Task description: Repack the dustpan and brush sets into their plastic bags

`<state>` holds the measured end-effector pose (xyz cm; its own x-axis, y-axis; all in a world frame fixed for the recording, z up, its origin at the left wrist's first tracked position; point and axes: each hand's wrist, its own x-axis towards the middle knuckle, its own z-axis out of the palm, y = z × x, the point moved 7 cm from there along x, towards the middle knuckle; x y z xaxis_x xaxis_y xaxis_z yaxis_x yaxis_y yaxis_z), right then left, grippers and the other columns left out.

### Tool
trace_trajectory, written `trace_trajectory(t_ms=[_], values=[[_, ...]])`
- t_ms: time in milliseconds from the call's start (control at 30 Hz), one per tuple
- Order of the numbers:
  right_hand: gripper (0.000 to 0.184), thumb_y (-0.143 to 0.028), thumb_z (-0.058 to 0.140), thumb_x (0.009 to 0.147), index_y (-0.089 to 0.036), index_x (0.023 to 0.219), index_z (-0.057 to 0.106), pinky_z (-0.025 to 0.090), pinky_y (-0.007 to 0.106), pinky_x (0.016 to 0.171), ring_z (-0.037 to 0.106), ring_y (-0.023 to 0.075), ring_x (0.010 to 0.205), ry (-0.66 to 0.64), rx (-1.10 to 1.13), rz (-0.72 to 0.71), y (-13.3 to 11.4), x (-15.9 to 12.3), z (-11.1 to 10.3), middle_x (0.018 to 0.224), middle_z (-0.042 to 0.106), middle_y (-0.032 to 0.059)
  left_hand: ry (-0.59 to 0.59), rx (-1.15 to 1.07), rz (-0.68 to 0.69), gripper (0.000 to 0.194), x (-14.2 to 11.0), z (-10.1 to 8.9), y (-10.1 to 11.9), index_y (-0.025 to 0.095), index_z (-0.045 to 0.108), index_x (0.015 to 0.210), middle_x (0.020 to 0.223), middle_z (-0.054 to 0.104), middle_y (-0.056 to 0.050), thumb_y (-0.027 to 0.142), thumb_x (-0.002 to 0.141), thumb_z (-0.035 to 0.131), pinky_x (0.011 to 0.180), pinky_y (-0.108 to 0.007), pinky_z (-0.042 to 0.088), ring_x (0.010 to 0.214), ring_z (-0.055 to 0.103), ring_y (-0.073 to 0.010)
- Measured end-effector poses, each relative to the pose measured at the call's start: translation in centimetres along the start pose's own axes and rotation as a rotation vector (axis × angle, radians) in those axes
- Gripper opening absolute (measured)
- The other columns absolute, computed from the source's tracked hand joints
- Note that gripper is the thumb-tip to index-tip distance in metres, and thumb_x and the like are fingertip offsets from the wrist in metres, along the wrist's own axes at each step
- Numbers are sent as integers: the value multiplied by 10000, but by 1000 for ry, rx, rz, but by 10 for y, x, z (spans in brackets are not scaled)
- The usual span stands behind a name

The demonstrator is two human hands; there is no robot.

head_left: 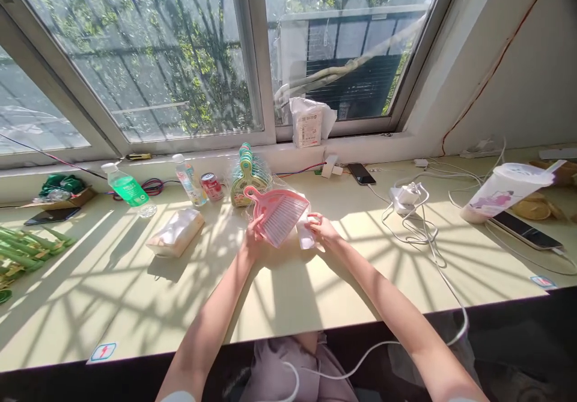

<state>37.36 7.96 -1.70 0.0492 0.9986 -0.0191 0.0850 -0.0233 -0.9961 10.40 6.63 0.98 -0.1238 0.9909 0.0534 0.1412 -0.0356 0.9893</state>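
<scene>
A small pink dustpan (283, 210) with pale ribs or bristles across its face is held above the table, its looped handle pointing to the upper left. My left hand (255, 234) is closed on its lower left edge. At its right side, my right hand (321, 228) pinches a white piece of paper or tissue (306, 237). The paper lies close against the dustpan's right edge; whether they touch I cannot tell. Just behind stands a row of green handled items (247, 182) in clear plastic wrap.
A tissue pack (175, 232), a green-labelled bottle (130, 190), a second bottle (189, 179) and a red can (211, 187) stand to the left. Rightward are a phone (361, 174), a charger (406, 196) with tangled white cables and a tilted cup (507, 191). A white cable hangs over the front edge.
</scene>
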Motion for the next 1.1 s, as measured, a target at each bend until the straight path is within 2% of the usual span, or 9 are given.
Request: trace_trajectory(t_ms=[167, 267, 400, 500, 567, 667, 800, 967, 1100], values=[[238, -281, 556, 1039, -204, 1112, 769, 598, 529, 1044, 770, 346, 1139, 627, -496, -364, -53, -8, -117, 1182, 827, 205, 32, -390, -138, 366, 4, -11, -14, 222, 750, 1246, 1190, 843, -138, 470, 999, 642, 1029, -459, 656, 1243, 785, -340], [250, -194, 560, 1048, -144, 1069, 804, 507, 604, 1141, 654, 415, 1386, 658, -796, -344, -60, -11, -144, 1421, 742, 305, 89, -656, -213, 300, 1, -9, -17, 235, 747, 1161, 1057, 835, -88, 364, 892, 778, 964, -392, 635, 1124, 793, -302], [293, -333, 624, 1063, -150, 928, 810, 406, 717, 1187, 554, 465, 1451, 565, -851, -350, -63, -19, -110, 1431, 717, 309, 150, -767, -258, 172, -2, -3, -18, 193, 732, 1087, 907, 792, -41, 251, 932, 686, 956, -363, 597, 993, 764, -245], [395, -514, 593, 1067, -212, 890, 776, 578, 534, 1025, 720, 343, 1098, 290, -424, -360, -60, -26, -45, 1092, 807, 177, 85, -764, -270, 163, -5, 6, -17, 187, 758, 1062, 918, 793, -63, 277, 962, 665, 939, -390, 605, 938, 756, -246], [351, -576, 720, 970, -227, 990, 751, 633, 436, 820, 742, 276, 842, 20, -79, -130, -41, -29, 4, 902, 797, 84, 10, -742, -259, 211, -8, 12, -14, 187, 785, 1105, 981, 811, -89, 308, 945, 721, 945, -413, 613, 953, 764, -262], [362, -461, 886, 827, -233, 1040, 703, 665, 405, 836, 778, 243, 838, -66, 250, 99, -22, -37, 40, 917, 814, 38, -116, -697, -201, 349, -11, 21, -9, 204, 807, 1208, 1074, 830, -118, 379, 907, 823, 996, -440, 619, 1075, 774, -300], [303, -415, 923, 789, -212, 919, 738, 648, 444, 1033, 796, 274, 988, -4, 294, 105, -17, -33, 26, 905, 828, 74, -215, -570, -210, 462, -7, 27, -15, 217, 819, 1144, 1070, 833, -146, 612, 903, 834, 893, -439, 648, 1060, 791, -319], [425, -455, 1038, 601, -214, 850, 791, 689, 476, 893, 787, 304, 883, -109, 213, 97, -18, -17, -4, 860, 825, 100, 19, -407, -179, 540, 8, 7, -30, 188, 762, 977, 1042, 829, -160, 688, 819, 893, 802, -359, 637, 952, 813, -277], [455, -494, 1025, 601, -208, 880, 808, 680, 441, 855, 789, 308, 905, -109, 213, 57, -23, -10, -29, 935, 834, 139, 42, -326, -57, 636, 13, -8, -20, 158, 794, 1186, 1257, 826, -216, 728, 905, 783, 971, -461, 643, 1076, 815, -327]])
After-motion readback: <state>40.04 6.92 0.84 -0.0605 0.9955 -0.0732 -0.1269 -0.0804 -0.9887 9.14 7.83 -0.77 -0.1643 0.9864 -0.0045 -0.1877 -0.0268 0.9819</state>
